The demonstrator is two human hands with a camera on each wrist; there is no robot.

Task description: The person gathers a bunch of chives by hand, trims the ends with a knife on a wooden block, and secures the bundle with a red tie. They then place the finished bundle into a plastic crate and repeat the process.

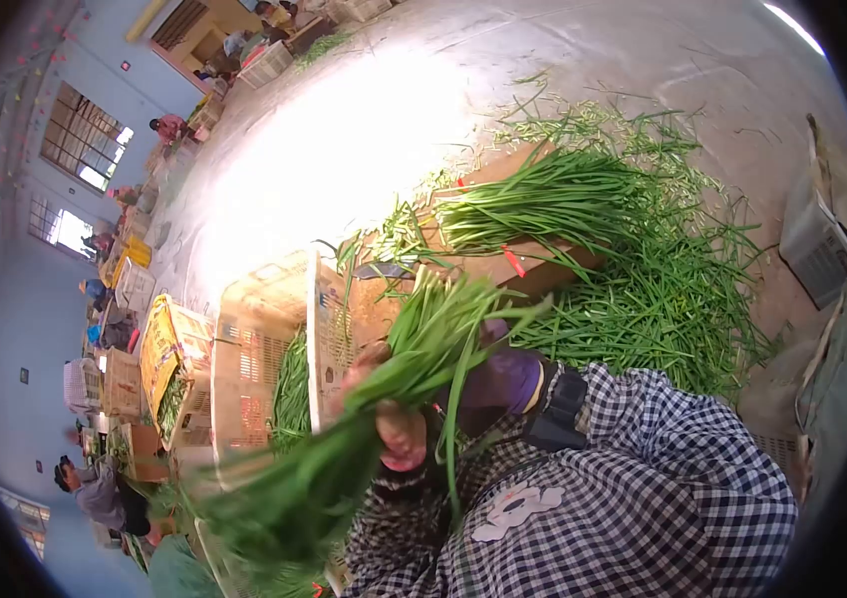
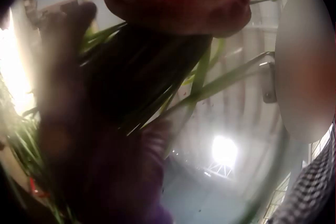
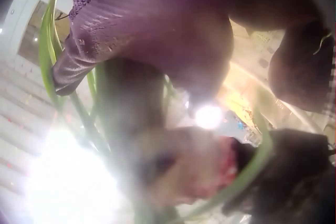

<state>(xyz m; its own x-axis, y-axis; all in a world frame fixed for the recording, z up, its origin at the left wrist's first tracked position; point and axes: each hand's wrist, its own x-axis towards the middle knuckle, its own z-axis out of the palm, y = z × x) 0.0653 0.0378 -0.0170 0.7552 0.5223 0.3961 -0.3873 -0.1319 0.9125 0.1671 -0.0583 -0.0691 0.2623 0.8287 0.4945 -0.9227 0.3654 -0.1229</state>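
A long bunch of chives [image 1: 423, 339] is held across the body in the head view, its leafy end blurred at the lower left. The left hand [image 1: 401, 436], in a red and pink covering, grips the middle of the bunch. On the stalk side, the purple-gloved right hand [image 1: 508, 384] is partly hidden behind the chives. From the right wrist, the purple glove [image 3: 157, 40] curls over the bunch, with loose blades beside its thumb. In the left wrist view, the dark bunch [image 2: 142, 61] runs between the two hands.
Another pile of chives [image 1: 543, 204] lies on a brown board with red ties [image 1: 513, 261]. Cut greens [image 1: 663, 289] cover the floor around it. A plastic crate [image 1: 264, 369] holding chives stands to the left. Farther off, several people sit beside crates along the wall.
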